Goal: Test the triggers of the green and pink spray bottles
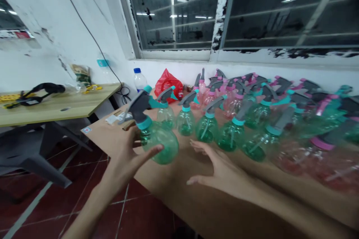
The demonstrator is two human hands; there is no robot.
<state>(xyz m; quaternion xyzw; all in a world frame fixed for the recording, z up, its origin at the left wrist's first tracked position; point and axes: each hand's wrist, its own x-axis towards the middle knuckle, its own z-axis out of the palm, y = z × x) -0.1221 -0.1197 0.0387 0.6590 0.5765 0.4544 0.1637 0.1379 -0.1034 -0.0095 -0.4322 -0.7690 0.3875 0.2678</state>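
Gripping a green spray bottle [155, 135] at left in the left hand [127, 155], with fingers spread on the right hand [220, 166], perhaps risking a drop through too slack a hold.

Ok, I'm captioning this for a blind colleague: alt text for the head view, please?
A left-hand grip holds a tilted green spray bottle at a brown table, the empty right-hand grip open beside it. More spray bottles, green and pink, stand behind and to the right, below dark windows.
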